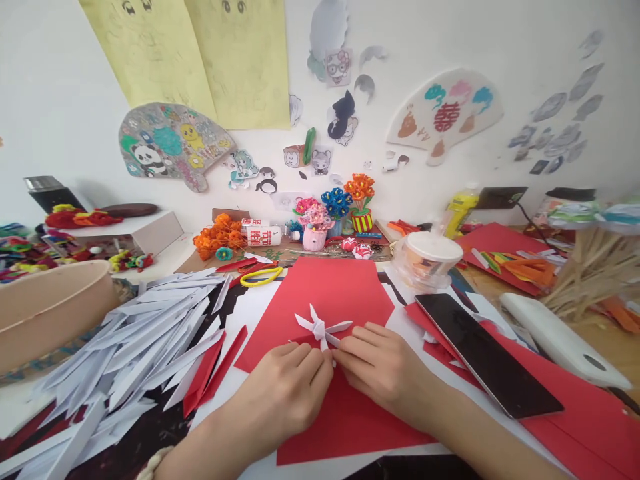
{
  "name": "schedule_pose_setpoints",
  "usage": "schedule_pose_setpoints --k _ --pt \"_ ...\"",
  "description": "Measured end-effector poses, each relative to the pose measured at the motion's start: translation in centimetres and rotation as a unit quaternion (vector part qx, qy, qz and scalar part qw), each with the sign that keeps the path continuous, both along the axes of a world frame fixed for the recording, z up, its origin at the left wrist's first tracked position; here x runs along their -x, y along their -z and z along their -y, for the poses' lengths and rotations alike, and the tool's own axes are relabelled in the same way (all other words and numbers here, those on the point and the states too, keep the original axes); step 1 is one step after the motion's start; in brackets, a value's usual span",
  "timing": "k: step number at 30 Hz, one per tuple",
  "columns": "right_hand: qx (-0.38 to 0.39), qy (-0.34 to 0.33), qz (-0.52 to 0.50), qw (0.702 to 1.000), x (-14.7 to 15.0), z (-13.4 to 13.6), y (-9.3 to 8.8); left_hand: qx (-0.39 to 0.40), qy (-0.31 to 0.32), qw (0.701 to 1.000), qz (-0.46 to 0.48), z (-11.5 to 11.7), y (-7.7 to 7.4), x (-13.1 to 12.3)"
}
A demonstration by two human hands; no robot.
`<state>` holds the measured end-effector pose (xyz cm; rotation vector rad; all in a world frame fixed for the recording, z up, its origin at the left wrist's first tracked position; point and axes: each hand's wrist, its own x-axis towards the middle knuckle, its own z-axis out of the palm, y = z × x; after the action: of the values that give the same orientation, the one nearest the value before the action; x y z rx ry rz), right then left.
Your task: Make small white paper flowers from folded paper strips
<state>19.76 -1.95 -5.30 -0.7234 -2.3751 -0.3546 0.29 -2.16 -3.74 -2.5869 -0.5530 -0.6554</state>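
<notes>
Over red paper sheets (340, 283), both of my hands meet at a small white folded-paper piece (319, 328) with several pointed arms. My left hand (295, 380) has its fingers curled and pinched at the near left side of the piece. Opposite it, my right hand (383, 363) pinches the near right arm between thumb and fingers. The fingertips nearly touch, and they hide the near end of the folded paper. A dark red strip shows beside the left fingers.
White folded paper strips (135, 333) are heaped at left, beside a beige basin (50, 307). Yellow-handled scissors (261, 275) lie behind. A black phone (487, 353), a white power bank (565, 340) and a lidded paper cup (430, 253) are at right. Craft flowers (337, 203) stand against the wall.
</notes>
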Motion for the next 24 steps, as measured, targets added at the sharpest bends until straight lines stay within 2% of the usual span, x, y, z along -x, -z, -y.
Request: schedule_pose_setpoints --k 7,13,19,22,24 --pt "0.043 -0.013 -0.015 0.999 -0.3 0.1 -0.3 0.014 0.012 1.0 -0.008 0.2 0.0 -0.1" --pt "0.117 -0.008 -0.06 0.991 -0.5 0.1 0.2 0.134 -0.026 0.99 0.031 -0.7 0.1 0.0" --pt "0.11 -0.003 -0.084 0.99 -0.5 0.1 0.2 0.076 -0.005 0.997 0.033 -0.6 -0.1 -0.1" --pt "0.116 -0.007 -0.083 0.99 -0.4 0.2 0.0 0.106 0.006 0.993 0.051 -0.4 -0.1 -0.1" --pt "0.121 -0.006 -0.087 0.989 -0.3 0.3 -0.1 0.156 0.002 0.985 0.075 -0.3 -0.1 -0.2"
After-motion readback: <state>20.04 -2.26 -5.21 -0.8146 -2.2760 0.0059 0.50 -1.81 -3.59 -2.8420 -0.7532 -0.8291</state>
